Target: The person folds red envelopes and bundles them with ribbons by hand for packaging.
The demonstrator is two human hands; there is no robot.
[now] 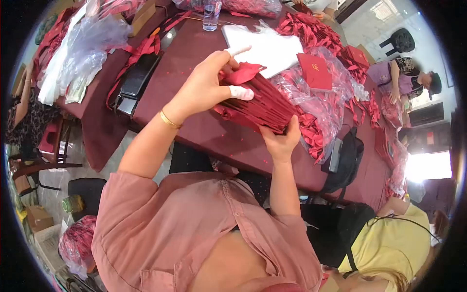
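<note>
A thick stack of red folded pieces is held above the dark red tablecloth. My left hand grips its upper left end, with white wraps on the thumb and a finger. My right hand holds the lower right end between thumb and fingers. A loose red flap sticks up at the left end, near my left fingers. Behind the stack lie white sheets and a red card with a gold mark, which rests on clear plastic.
A water bottle stands at the back. Plastic bags and a black case lie left. A black bag sits at the right edge. A person in yellow is close by on the right; another person is farther back.
</note>
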